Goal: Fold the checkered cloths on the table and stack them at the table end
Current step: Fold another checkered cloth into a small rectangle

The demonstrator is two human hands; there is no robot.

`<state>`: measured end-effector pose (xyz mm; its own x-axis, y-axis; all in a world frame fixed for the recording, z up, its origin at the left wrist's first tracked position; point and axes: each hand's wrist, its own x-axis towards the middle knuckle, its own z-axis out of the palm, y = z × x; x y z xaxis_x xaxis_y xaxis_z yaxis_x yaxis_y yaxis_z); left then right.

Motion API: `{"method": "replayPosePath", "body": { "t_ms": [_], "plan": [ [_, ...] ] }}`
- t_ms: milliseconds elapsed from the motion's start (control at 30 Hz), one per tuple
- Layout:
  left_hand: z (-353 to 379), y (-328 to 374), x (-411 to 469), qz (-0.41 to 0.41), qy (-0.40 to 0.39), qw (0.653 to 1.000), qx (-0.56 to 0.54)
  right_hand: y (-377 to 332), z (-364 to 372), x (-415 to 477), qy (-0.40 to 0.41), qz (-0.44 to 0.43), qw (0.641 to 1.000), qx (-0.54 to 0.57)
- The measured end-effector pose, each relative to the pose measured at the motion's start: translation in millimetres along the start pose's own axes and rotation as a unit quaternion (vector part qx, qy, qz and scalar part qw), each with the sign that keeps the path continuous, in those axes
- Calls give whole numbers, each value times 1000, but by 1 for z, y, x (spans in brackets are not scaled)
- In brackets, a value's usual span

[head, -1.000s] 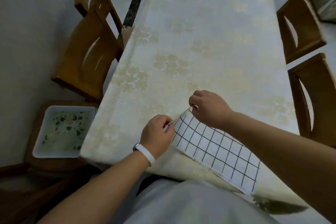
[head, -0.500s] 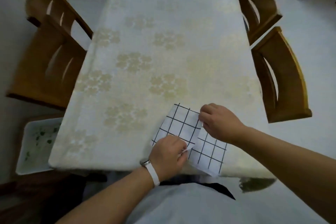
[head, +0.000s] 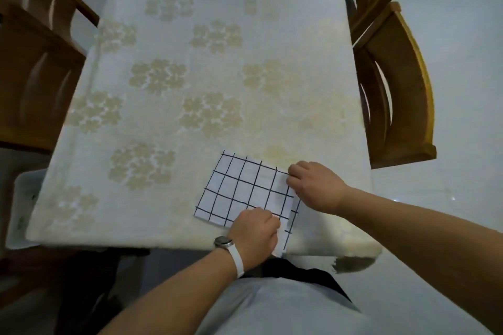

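At the near right corner of the table (head: 190, 68), the checkered cloth (head: 245, 187) lies flat on the pale flowered covering, doubled over, with a narrow strip of its lower layer showing along the right side and hanging over the table's near edge. Your right hand (head: 317, 187) has its fingers curled and pinches the far right corner. Your left hand (head: 255, 234), the one with the watch (head: 224, 242), has its fingers curled on the near edge beside that strip. Holding two points of the same side probably lets you keep the layers matched while you square the fold. The uneven strip suggests the edges are not yet aligned, so I judge the folding to be midway. Working close to your body gives you control. The table's far end, where the stack belongs, is cut off at the top of the view.
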<state>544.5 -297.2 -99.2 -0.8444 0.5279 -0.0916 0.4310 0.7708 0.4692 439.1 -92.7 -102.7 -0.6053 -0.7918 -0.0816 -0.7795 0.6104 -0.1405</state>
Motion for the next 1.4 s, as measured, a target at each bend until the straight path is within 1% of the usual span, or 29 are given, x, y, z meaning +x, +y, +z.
{"method": "replayPosePath", "body": {
  "t_ms": [133,300,400,467,533,667,800,867,933,1067,1200,1333,1400],
  "plan": [
    [12,6,-1,-11,-36,999,21,6,14,-12,-3,-18,1000,11],
    [20,11,-4,-23,-85,995,52,7,28,-24,-34,-19,999,11],
    [19,12,-4,-6,-113,992,63,7,28,-27,-40,-5,999,8],
    [19,10,-7,16,-141,987,76,6,29,-30,-39,13,999,13],
    [16,9,-9,22,-153,985,75,6,30,-34,-38,38,998,23],
    [3,-4,-2,11,-143,987,69,5,27,-38,-47,72,996,32],
    [-16,-28,19,11,-134,986,102,-5,20,-39,-38,121,991,49],
    [-25,-43,28,12,-142,982,125,-12,18,-37,-33,145,987,58],
    [-34,-54,36,4,-167,975,145,-16,19,-34,-44,164,984,56],
    [-46,-68,42,-3,-203,962,183,-21,20,-28,-77,223,970,52],
    [-49,-83,36,-20,-232,955,184,-30,15,-22,-114,260,957,62],
    [-57,-94,29,-10,-250,950,187,-38,9,-14,-113,302,943,78],
    [-65,-99,32,12,-236,953,190,-40,7,-9,-107,320,937,90]
  ]
}}
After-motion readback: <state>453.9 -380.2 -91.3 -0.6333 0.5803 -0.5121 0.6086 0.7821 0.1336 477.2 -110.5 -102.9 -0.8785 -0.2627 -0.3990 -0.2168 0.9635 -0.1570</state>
